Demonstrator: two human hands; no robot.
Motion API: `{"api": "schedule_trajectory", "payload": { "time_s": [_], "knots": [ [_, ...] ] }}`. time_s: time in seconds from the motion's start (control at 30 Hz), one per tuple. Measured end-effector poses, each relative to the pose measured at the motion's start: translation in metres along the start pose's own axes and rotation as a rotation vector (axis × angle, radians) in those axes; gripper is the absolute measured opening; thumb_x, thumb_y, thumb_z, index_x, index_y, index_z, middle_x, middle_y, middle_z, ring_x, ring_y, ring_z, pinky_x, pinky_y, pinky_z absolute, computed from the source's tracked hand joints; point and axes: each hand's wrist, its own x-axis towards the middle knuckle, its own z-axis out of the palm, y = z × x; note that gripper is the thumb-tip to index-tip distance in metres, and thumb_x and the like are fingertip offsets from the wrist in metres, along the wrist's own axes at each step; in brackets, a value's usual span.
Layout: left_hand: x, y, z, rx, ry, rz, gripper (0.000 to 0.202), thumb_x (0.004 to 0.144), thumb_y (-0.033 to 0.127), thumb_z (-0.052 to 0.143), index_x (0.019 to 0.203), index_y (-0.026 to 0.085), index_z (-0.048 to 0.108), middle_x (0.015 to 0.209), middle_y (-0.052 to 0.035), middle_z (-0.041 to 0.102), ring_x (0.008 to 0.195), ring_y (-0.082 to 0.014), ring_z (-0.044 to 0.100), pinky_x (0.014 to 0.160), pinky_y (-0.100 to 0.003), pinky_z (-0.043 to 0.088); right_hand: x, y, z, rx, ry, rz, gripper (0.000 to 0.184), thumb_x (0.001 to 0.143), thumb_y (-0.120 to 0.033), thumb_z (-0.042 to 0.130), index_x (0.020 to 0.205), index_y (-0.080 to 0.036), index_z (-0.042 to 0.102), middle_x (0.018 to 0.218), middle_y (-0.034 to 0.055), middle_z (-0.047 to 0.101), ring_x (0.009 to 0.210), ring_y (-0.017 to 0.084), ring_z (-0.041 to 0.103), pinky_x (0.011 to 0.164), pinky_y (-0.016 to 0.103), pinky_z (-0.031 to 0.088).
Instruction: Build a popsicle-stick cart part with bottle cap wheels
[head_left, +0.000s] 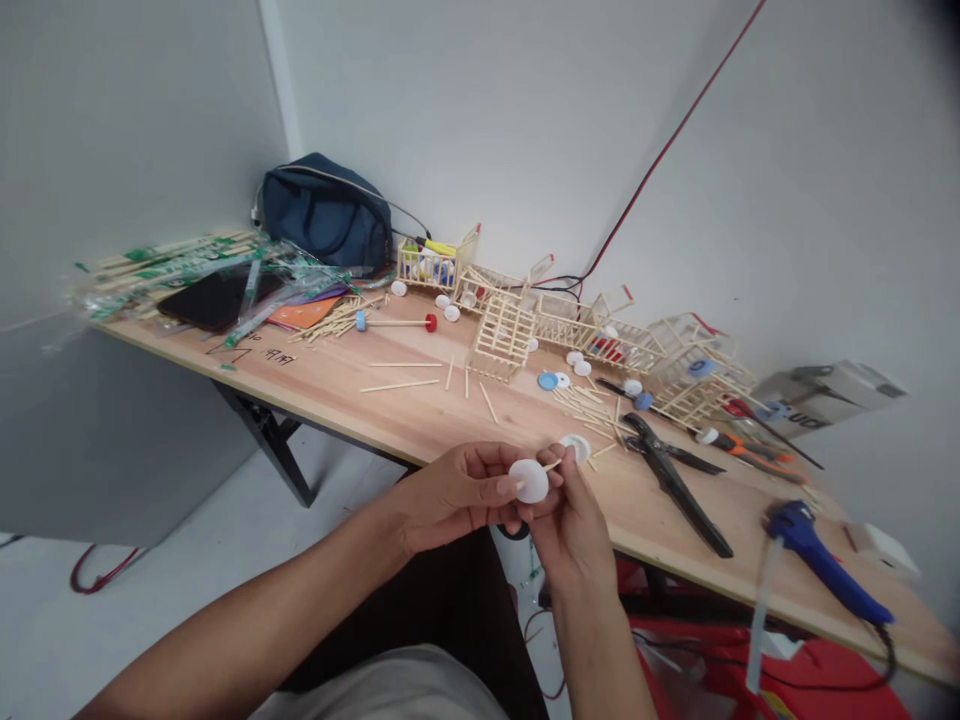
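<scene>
Just off the table's front edge, my left hand (469, 492) pinches a white plastic bottle cap (531, 482). A thin wooden stick (553, 466) passes through the cap, its short end poking out near my left thumb. My right hand (574, 525) grips the stick's longer side, fingers closed round it. Beyond my right fingertips lies another white cap (576, 447), on the table. Farther back sits an axle-like stick (395, 322) with a blue cap on one end and a red cap on the other. Several small carts built of sticks (504, 335) stand along the wall.
Black cutters (667, 480), a blue glue gun (829, 560) and orange-handled pliers (757, 452) lie on the right. Cut sticks (592, 408) are scattered mid-table. A dark blue bag (326, 212), a black phone (221, 298) and bagged sticks (176, 255) occupy the far left.
</scene>
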Motion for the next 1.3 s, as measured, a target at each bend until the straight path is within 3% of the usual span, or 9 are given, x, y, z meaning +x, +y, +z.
{"api": "schedule_trajectory", "payload": {
  "time_s": [0.13, 0.33, 0.5, 0.67, 0.87, 0.97, 1.07, 1.17, 1.3],
  "knots": [
    [0.001, -0.005, 0.005, 0.004, 0.061, 0.022, 0.025, 0.071, 0.029, 0.079, 0.083, 0.009, 0.07, 0.071, -0.0039, 0.063, 0.063, -0.008, 0.057, 0.062, -0.019, 0.047, 0.001, 0.0, -0.003, 0.018, 0.01, 0.015, 0.032, 0.068, -0.03, 0.081, 0.08, -0.02, 0.054, 0.062, -0.0101, 0.048, 0.043, 0.004, 0.045, 0.04, 0.017, 0.043],
    [0.001, -0.007, 0.011, 0.026, 0.148, 0.086, 0.019, 0.074, 0.027, 0.076, 0.08, 0.011, 0.067, 0.074, -0.0034, 0.062, 0.062, -0.0083, 0.058, 0.063, -0.021, 0.047, 0.003, -0.001, -0.008, -0.02, 0.09, -0.057, 0.03, 0.069, -0.032, 0.08, 0.08, -0.019, 0.055, 0.066, -0.0088, 0.054, 0.047, 0.004, 0.05, 0.042, 0.015, 0.046],
    [0.005, -0.006, 0.011, 0.07, 0.248, 0.19, 0.022, 0.076, 0.027, 0.074, 0.092, 0.013, 0.066, 0.073, -0.0014, 0.062, 0.064, -0.009, 0.058, 0.065, -0.023, 0.049, 0.002, 0.001, -0.011, 0.011, 0.201, -0.179, 0.028, 0.066, -0.03, 0.082, 0.078, -0.017, 0.06, 0.071, -0.0069, 0.063, 0.057, 0.002, 0.058, 0.056, 0.009, 0.052],
    [0.007, -0.006, 0.009, 0.107, 0.359, 0.252, 0.024, 0.075, 0.028, 0.074, 0.093, 0.014, 0.066, 0.076, -0.0003, 0.062, 0.065, -0.0084, 0.058, 0.066, -0.022, 0.049, -0.003, 0.002, -0.007, -0.025, 0.261, -0.308, 0.02, 0.07, -0.028, 0.08, 0.079, -0.017, 0.065, 0.076, -0.0035, 0.069, 0.062, 0.004, 0.063, 0.062, 0.012, 0.055],
    [0.004, -0.002, 0.006, 0.36, 0.437, 0.318, 0.044, 0.072, 0.028, 0.077, 0.113, 0.02, 0.063, 0.099, -0.0039, 0.063, 0.08, -0.012, 0.06, 0.071, -0.024, 0.049, -0.004, 0.003, -0.004, -0.063, 0.285, -0.321, 0.018, 0.074, -0.031, 0.076, 0.079, -0.017, 0.066, 0.078, -0.0016, 0.071, 0.064, 0.005, 0.065, 0.065, 0.014, 0.057],
    [0.002, 0.001, 0.004, 0.551, 0.469, 0.383, 0.051, 0.066, 0.02, 0.08, 0.114, 0.021, 0.063, 0.11, -0.0054, 0.061, 0.086, -0.0128, 0.057, 0.075, -0.023, 0.048, -0.002, 0.005, -0.004, -0.107, 0.274, -0.317, 0.018, 0.076, -0.034, 0.074, 0.08, -0.017, 0.066, 0.08, -0.0007, 0.071, 0.065, 0.006, 0.066, 0.066, 0.016, 0.057],
    [0.002, 0.004, 0.003, 0.672, 0.495, 0.408, 0.042, 0.07, 0.022, 0.077, 0.11, 0.02, 0.066, 0.11, -0.0056, 0.063, 0.089, -0.014, 0.057, 0.077, -0.024, 0.048, -0.004, 0.008, -0.001, -0.11, 0.252, -0.286, 0.018, 0.076, -0.034, 0.074, 0.083, -0.018, 0.069, 0.085, 0.0007, 0.072, 0.069, 0.007, 0.067, 0.067, 0.017, 0.057],
    [0.0, 0.01, 0.003, 0.623, 0.54, 0.399, 0.039, 0.071, 0.025, 0.075, 0.11, 0.02, 0.067, 0.095, -0.0032, 0.066, 0.085, -0.0138, 0.06, 0.077, -0.024, 0.048, -0.008, 0.01, 0.001, -0.134, 0.196, -0.187, 0.024, 0.077, -0.035, 0.072, 0.095, -0.019, 0.071, 0.101, 0.0048, 0.073, 0.083, 0.011, 0.069, 0.067, 0.018, 0.057],
    [-0.003, 0.021, -0.004, 0.512, 0.582, 0.421, 0.037, 0.073, 0.027, 0.074, 0.109, 0.019, 0.067, 0.094, -0.0024, 0.069, 0.076, -0.0121, 0.064, 0.08, -0.027, 0.05, -0.015, 0.01, -0.005, -0.255, 0.079, 0.009, 0.037, 0.076, -0.043, 0.072, 0.102, -0.017, 0.07, 0.116, 0.0119, 0.069, 0.093, 0.019, 0.069, 0.06, 0.022, 0.057]
  ]
}}
